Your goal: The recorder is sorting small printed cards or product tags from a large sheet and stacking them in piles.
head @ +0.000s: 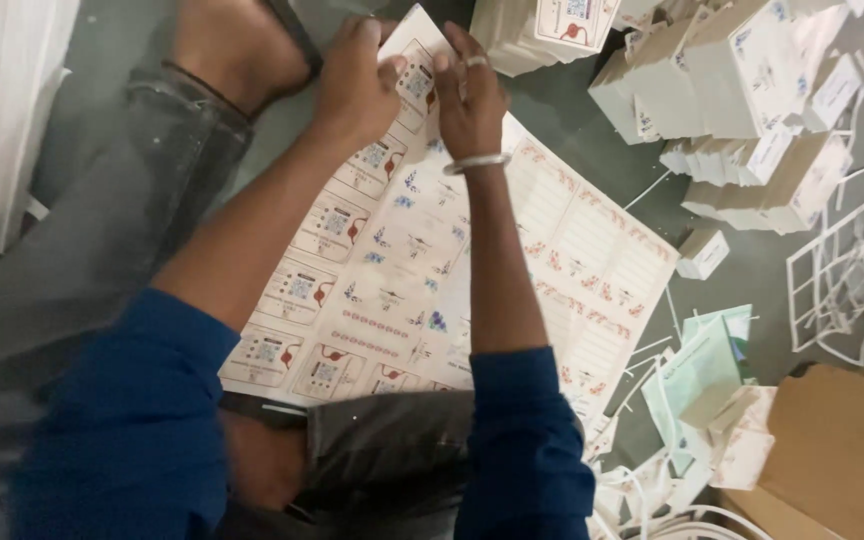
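Observation:
A large printed card sheet [402, 260] with rows of die-cut package blanks lies across my lap and the floor. My left hand [352, 85] grips its far edge, fingers curled over one blank near the top corner. My right hand [467, 95], wearing a ring and a metal bracelet, pinches the same far edge just beside the left. Both forearms in blue sleeves reach over the sheet. A second printed sheet [592, 250] lies under it to the right.
Stacks of punched-out white card blanks [742, 110] pile at the upper right. White die-cut waste strips [852, 270] lie at the right. A brown cardboard box [837, 450] sits at lower right. A white cloth [2, 110] hangs on the left, and a bare foot [237, 45] rests at the top.

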